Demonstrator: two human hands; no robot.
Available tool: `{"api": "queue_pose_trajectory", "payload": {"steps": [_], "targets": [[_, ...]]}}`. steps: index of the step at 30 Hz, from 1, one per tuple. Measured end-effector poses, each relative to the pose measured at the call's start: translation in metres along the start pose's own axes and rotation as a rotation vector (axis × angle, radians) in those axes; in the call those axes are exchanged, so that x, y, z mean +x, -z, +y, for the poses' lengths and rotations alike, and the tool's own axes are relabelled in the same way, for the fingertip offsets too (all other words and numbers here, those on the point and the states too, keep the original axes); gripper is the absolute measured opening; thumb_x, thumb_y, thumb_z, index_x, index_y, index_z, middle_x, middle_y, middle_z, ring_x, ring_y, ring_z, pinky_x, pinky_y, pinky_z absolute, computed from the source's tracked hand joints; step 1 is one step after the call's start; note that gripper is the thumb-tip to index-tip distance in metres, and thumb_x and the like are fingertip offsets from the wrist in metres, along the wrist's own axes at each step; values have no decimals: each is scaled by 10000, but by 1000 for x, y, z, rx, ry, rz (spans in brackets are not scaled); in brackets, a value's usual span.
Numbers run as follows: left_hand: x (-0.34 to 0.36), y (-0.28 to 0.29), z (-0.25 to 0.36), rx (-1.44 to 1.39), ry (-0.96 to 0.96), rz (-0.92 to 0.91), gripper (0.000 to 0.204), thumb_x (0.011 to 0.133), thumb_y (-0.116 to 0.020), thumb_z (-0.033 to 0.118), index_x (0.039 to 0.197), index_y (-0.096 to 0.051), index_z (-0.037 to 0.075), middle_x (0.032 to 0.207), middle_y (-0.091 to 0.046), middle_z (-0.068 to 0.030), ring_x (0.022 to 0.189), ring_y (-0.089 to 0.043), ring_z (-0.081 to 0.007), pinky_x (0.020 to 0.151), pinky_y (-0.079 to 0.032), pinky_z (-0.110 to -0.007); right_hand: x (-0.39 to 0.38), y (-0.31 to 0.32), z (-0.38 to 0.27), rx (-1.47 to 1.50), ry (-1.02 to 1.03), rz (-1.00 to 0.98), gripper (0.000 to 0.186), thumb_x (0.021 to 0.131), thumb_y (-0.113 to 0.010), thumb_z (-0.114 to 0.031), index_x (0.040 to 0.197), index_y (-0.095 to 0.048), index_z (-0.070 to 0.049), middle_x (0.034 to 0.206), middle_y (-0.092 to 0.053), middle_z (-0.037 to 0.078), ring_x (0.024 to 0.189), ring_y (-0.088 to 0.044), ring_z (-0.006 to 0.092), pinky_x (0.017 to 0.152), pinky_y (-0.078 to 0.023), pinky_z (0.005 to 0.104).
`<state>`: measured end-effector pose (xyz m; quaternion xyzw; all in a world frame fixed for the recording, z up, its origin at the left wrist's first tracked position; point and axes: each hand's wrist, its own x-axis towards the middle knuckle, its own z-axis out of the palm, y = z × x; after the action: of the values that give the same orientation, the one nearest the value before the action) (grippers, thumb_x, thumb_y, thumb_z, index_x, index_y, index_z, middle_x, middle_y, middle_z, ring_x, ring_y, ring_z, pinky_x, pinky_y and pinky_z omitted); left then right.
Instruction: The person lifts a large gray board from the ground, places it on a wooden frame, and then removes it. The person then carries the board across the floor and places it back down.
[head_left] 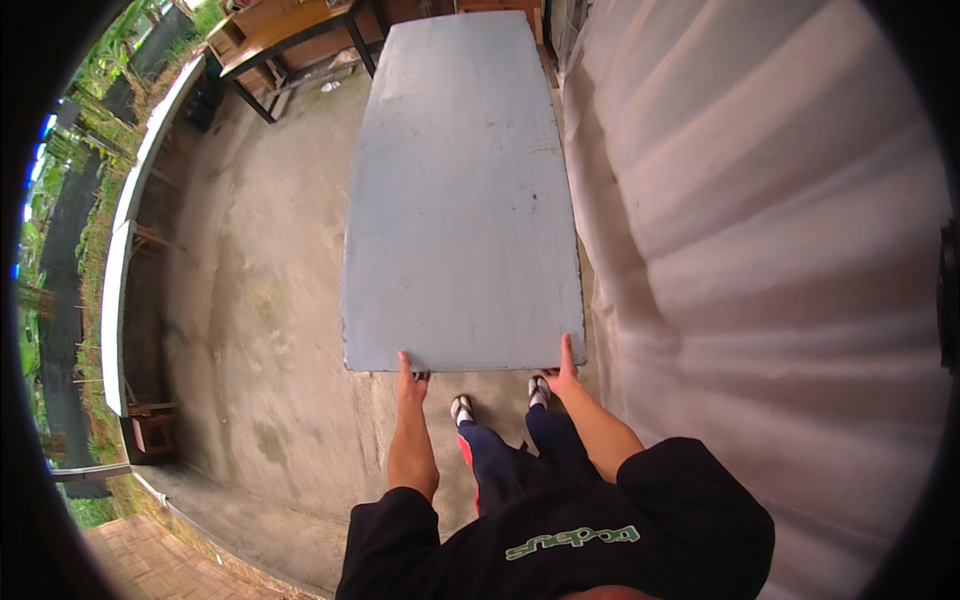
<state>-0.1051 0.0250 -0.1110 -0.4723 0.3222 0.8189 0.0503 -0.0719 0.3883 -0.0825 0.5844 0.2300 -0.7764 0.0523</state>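
Observation:
A long grey board or tabletop (pixel 460 200) stretches away from me, its surface marked with scuffs and small dark spots. At its near edge, my left hand (pixel 410 374) grips close to the left corner, thumb on top and fingers curled beneath. My right hand (pixel 565 370) holds the near right corner the same way, its thumb lying along the upper face. The fingertips of both hands are partly hidden under the board. What supports the far end cannot be made out.
Pale draped fabric (pixel 740 220) hangs along the right side, close to the board. A wooden desk with dark legs (pixel 285 45) stands at the far left. A low white-topped wall (pixel 118 300) borders the concrete floor (pixel 250 300), with plants beyond it.

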Motion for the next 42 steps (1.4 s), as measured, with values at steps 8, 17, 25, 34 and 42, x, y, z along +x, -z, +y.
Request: {"api": "queue_pose_trajectory", "payload": {"steps": [8, 17, 25, 34, 42], "targets": [[-1, -25, -103, -15, 203, -126, 591, 821, -708, 535, 1206, -550, 116, 1131, -558, -86, 1011, -551, -267, 902, -496, -460, 17, 41, -115, -64, 147, 64, 941, 607, -818, -654, 1306, -457, -138, 1267, -520, 90, 1140, -511, 280, 944, -445, 486], [-52, -14, -136, 601, 133, -13, 670, 819, -729, 497, 1264, -505, 49, 1206, -568, -163, 1025, -574, -296, 830, -480, -482, 31, 93, -121, -482, 506, 282, 806, 777, -756, -460, 1352, -382, -37, 1277, -507, 161, 1139, -529, 312, 937, -464, 447], [-112, -41, -35, 956, -210, -97, 534, 865, -655, 375, 1233, -543, 5, 1106, -650, -165, 922, -655, -233, 797, -457, -345, -13, 37, -53, -969, 1150, 477, 747, 779, -691, -226, 1407, -318, -68, 1424, -345, 225, 1317, -363, 399, 1012, -385, 533], [-93, -54, 71, 925, -352, -344, 475, 941, -575, 338, 1270, -528, -1, 1098, -663, -137, 961, -652, -217, 824, -466, -353, -41, -59, 28, -1045, 1209, 109, 506, 802, -644, -211, 1272, -494, -99, 1352, -442, 164, 1263, -418, 353, 1009, -375, 501], [-36, -25, 175, 1006, -325, -517, 478, 960, -545, 343, 1291, -507, -1, 1147, -646, -163, 1020, -631, -238, 887, -452, -385, -32, -149, 143, -1009, 1209, 114, 397, 828, -619, -225, 1196, -566, -84, 1208, -533, 170, 1195, -469, 346, 991, -387, 463]]}}
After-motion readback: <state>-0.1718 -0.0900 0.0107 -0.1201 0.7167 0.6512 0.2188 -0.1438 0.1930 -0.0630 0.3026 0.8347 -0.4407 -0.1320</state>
